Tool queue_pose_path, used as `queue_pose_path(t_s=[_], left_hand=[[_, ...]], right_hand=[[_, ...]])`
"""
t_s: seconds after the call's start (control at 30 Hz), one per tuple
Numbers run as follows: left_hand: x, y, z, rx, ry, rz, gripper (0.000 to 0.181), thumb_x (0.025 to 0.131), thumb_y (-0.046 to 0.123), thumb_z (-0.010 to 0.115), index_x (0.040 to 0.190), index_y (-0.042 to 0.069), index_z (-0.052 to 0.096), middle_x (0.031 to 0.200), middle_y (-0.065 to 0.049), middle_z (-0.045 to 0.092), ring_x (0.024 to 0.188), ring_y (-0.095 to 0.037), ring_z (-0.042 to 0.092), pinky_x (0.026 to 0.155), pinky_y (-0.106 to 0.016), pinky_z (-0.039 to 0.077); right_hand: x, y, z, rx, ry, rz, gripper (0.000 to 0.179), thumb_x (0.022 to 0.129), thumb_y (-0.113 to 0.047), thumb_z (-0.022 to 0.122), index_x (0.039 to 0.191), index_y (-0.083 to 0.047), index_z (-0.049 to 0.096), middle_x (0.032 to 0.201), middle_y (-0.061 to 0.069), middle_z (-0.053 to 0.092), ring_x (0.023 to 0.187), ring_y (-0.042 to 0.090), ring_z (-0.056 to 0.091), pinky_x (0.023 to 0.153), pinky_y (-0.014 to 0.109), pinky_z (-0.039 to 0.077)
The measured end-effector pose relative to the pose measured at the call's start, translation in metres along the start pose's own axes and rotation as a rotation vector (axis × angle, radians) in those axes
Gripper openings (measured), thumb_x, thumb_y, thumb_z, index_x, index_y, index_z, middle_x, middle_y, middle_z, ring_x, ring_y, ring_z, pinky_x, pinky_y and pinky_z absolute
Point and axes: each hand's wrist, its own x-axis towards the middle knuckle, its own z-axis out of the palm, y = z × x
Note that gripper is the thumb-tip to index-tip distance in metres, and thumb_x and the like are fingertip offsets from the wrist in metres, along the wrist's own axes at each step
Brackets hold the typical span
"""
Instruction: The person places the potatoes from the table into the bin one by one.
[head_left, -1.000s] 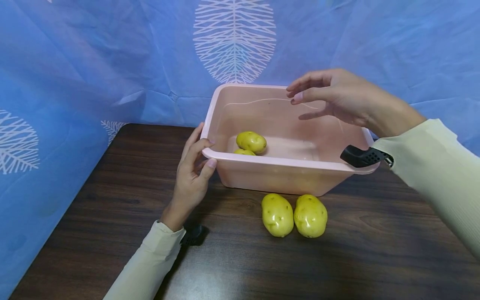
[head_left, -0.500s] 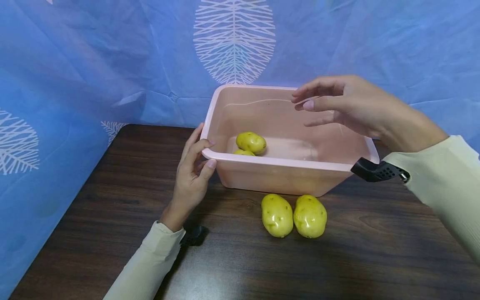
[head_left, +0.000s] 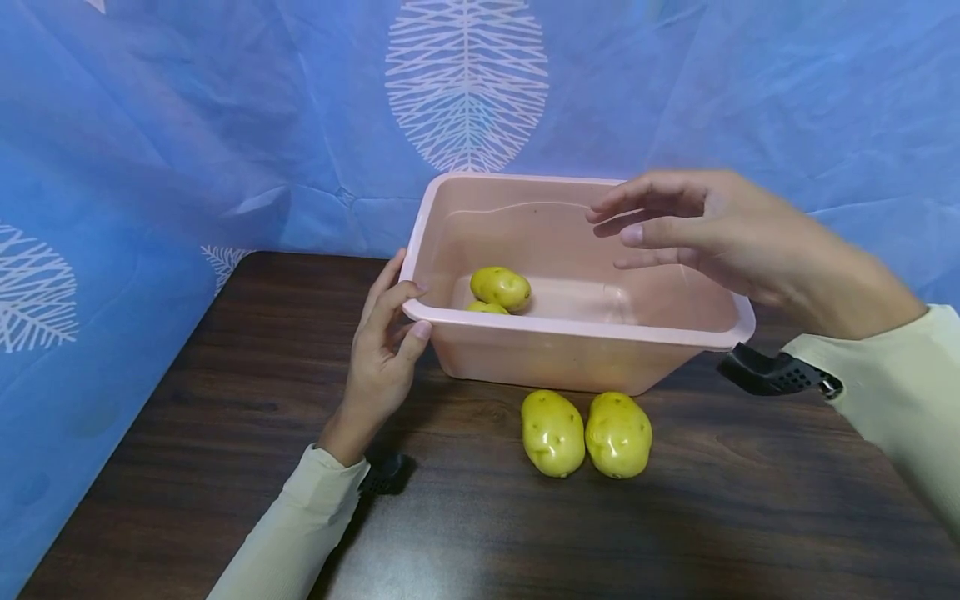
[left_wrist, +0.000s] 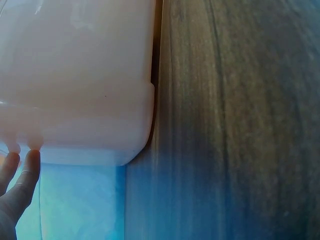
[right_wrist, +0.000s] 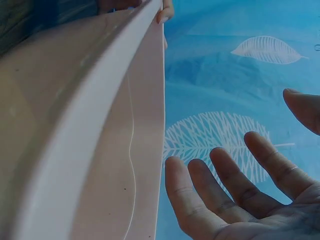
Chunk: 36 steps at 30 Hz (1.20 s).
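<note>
Dark wood-grain table (head_left: 247, 400), its grain seen running crosswise; a pale sheen is thrown on it toward the near edge. The far and left sides are closed off by a creased blue cloth (head_left: 187, 125), printed with white leaves; one large leaf print (head_left: 467, 83) is seen directly behind the work.

A pink tub (head_left: 555, 358) is set upright on the table, close against the cloth. Two yellow potatoes lie in its left part: one whole potato (head_left: 501, 287) in plain sight, a second potato (head_left: 486, 307) mostly hidden by the near wall. Outside, just before the tub, two more are placed side by side, a left-hand potato (head_left: 552, 433) and a right-hand potato (head_left: 618, 435).

The tub's near left corner is held by the left hand (head_left: 381, 358), thumb laid on the front of the rim, index finger bent over it; in the left wrist view two fingertips are pressed to the outer wall.

The right hand (head_left: 712, 229) is held in the air above the tub's right part, nothing gripped; its fingers are spread and loosely bent, thumb apart, as is confirmed by the right wrist view. Pale sleeves are worn on both arms, with a black strap (head_left: 772, 371) at the right wrist.
</note>
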Motion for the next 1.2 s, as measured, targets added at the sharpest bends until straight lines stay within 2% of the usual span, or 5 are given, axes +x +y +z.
queue_pose_path(t_s=[0.23,0.5,0.87,1.1,1.2], left_hand=[[0.000,-0.001,0.000,-0.004,0.004,0.003,0.037,0.100,0.012,0.062,0.135,0.003,0.056,0.173,0.001,0.027,0.149,-0.036,0.044,0.101,-0.068,0.052],[-0.001,0.000,-0.001,0.003,0.005,-0.001,0.035,0.100,0.011,0.061,0.135,0.008,0.057,0.173,0.002,0.027,0.146,-0.036,0.046,0.100,-0.068,0.053],[-0.002,-0.001,-0.001,-0.004,0.006,0.001,0.037,0.099,0.007,0.062,0.135,0.005,0.056,0.173,0.002,0.027,0.149,-0.035,0.044,0.101,-0.067,0.052],[-0.001,-0.001,0.000,0.011,-0.002,-0.006,0.038,0.099,0.007,0.062,0.137,0.005,0.056,0.173,0.002,0.026,0.150,-0.036,0.043,0.102,-0.067,0.052],[-0.001,-0.001,0.001,0.007,0.000,-0.003,0.038,0.099,0.007,0.062,0.137,0.007,0.056,0.173,0.002,0.026,0.150,-0.036,0.043,0.102,-0.066,0.052]], right_hand=[[-0.012,0.000,0.004,-0.023,0.008,-0.003,0.043,0.103,-0.012,0.065,0.146,-0.018,0.060,0.151,-0.001,0.058,0.137,0.019,0.056,0.105,0.024,0.053],[-0.030,-0.004,0.013,0.029,-0.027,-0.105,0.045,0.102,-0.002,0.063,0.146,-0.005,0.056,0.151,0.013,0.057,0.137,0.024,0.057,0.103,0.029,0.056],[-0.068,-0.016,0.036,-0.210,0.047,0.005,0.039,0.103,-0.018,0.067,0.141,-0.027,0.064,0.148,-0.005,0.061,0.136,0.011,0.058,0.096,0.018,0.054],[-0.081,-0.003,0.037,-0.256,0.035,-0.088,0.046,0.101,-0.008,0.067,0.143,-0.025,0.062,0.150,-0.005,0.059,0.136,0.010,0.057,0.095,0.015,0.050],[-0.084,0.003,0.038,-0.214,0.006,-0.123,0.049,0.100,-0.001,0.065,0.145,-0.019,0.061,0.153,0.001,0.056,0.130,0.015,0.065,0.094,0.022,0.057]])
